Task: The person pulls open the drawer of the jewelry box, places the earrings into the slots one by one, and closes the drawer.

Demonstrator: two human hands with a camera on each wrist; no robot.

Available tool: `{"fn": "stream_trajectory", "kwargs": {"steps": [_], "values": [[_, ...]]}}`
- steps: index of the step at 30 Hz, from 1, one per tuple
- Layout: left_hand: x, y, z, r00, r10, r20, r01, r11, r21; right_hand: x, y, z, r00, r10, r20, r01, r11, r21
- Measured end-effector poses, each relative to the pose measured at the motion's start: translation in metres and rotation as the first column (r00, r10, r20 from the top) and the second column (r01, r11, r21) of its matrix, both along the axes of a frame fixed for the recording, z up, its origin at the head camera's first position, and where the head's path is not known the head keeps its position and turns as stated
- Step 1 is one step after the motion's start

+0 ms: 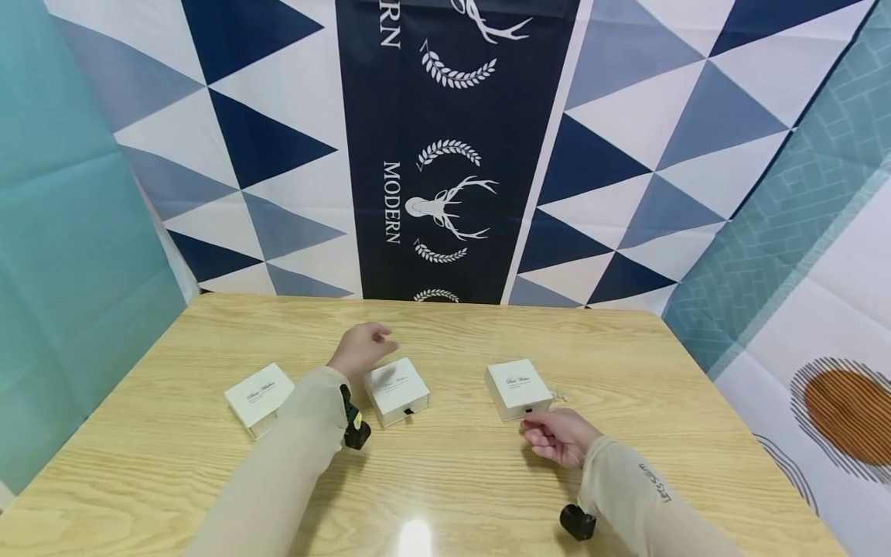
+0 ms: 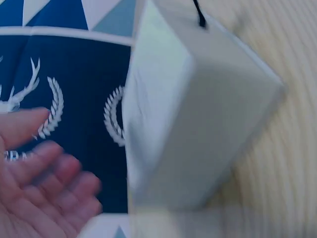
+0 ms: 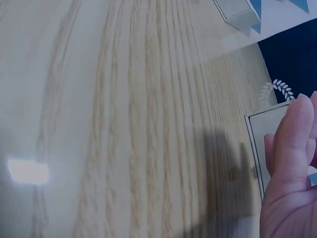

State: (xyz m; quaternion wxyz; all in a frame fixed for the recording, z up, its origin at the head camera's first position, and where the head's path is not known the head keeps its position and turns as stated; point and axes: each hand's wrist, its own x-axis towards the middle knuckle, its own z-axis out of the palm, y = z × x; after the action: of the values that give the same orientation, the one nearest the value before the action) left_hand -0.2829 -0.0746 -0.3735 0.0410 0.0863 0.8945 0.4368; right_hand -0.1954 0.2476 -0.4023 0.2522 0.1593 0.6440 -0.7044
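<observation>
Three small white boxes with dark script on their lids lie on the wooden table. My left hand (image 1: pixel 363 348), fingers loosely bent, hovers by the back left of the middle box (image 1: pixel 398 389); in the left wrist view its palm (image 2: pixel 44 193) holds nothing and stands apart from that box (image 2: pixel 198 119). A black ribbon tab (image 1: pixel 409 411) shows on the front of the middle box. At the front edge of the right box (image 1: pixel 518 387), near its dark tab (image 1: pixel 529 411), is my right hand (image 1: pixel 560 437), with loosely curled fingers. No grip on the tab is visible.
The left box (image 1: pixel 261 393) sits partly behind my left sleeve. Beside the right box lies a small, thin, shiny item (image 1: pixel 559 396), too small to identify. A patterned cloth (image 1: pixel 459 155) hangs at the table's (image 1: pixel 452 487) back edge.
</observation>
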Motion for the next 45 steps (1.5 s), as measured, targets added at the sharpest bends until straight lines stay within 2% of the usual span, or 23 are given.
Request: {"fn": "stream_trajectory", "kwargs": {"steps": [3, 5, 7, 10, 15, 18, 20, 25, 29, 32, 35, 45], "values": [[-0.003, 0.020, 0.002, 0.992, -0.104, -0.078, 0.108, 0.993, 0.054, -0.001, 0.001, -0.002, 1.000, -0.022, 0.000, 0.022, 1.000, -0.005], [-0.003, 0.036, 0.001, 0.982, -0.167, -0.089, 0.173, 0.983, 0.063, -0.002, 0.000, -0.003, 0.999, -0.046, -0.003, 0.046, 0.999, -0.003], [-0.003, 0.054, 0.000, 0.976, -0.202, -0.087, 0.207, 0.977, 0.055, -0.003, -0.001, -0.004, 0.998, -0.070, -0.004, 0.070, 0.998, 0.004], [-0.002, 0.082, -0.004, 0.981, -0.191, -0.045, 0.192, 0.981, 0.018, -0.005, -0.002, -0.006, 0.996, -0.093, -0.005, 0.093, 0.995, 0.028], [0.002, 0.119, -0.017, 0.992, -0.103, 0.072, 0.102, 0.995, 0.011, -0.006, -0.002, -0.008, 0.996, -0.090, -0.018, 0.091, 0.994, 0.055], [0.006, 0.136, -0.025, 0.992, -0.079, 0.093, 0.077, 0.997, 0.031, -0.008, -0.001, -0.008, 0.994, -0.103, -0.026, 0.105, 0.992, 0.073], [0.007, 0.143, -0.030, 0.993, -0.078, 0.084, 0.075, 0.997, 0.033, -0.008, -0.001, -0.008, 0.994, -0.103, -0.029, 0.105, 0.991, 0.078], [0.007, 0.156, -0.043, 0.997, -0.050, 0.061, 0.050, 0.999, 0.012, -0.010, -0.002, -0.009, 0.996, -0.091, -0.024, 0.092, 0.994, 0.066], [0.004, 0.161, -0.049, 1.000, 0.006, 0.017, -0.006, 1.000, 0.015, -0.012, -0.003, -0.012, 0.994, -0.106, -0.035, 0.108, 0.992, 0.068], [0.002, 0.163, -0.049, 1.000, 0.027, 0.005, -0.027, 0.998, 0.062, -0.013, -0.004, -0.013, 0.991, -0.126, -0.042, 0.129, 0.988, 0.089], [0.002, 0.164, -0.048, 0.999, 0.024, 0.029, -0.026, 0.995, 0.093, -0.013, -0.004, -0.013, 0.990, -0.136, -0.041, 0.140, 0.984, 0.109], [0.002, 0.167, -0.041, 0.997, 0.036, 0.062, -0.041, 0.995, 0.090, -0.018, 0.002, -0.013, 0.986, -0.155, -0.061, 0.162, 0.978, 0.134]]}}
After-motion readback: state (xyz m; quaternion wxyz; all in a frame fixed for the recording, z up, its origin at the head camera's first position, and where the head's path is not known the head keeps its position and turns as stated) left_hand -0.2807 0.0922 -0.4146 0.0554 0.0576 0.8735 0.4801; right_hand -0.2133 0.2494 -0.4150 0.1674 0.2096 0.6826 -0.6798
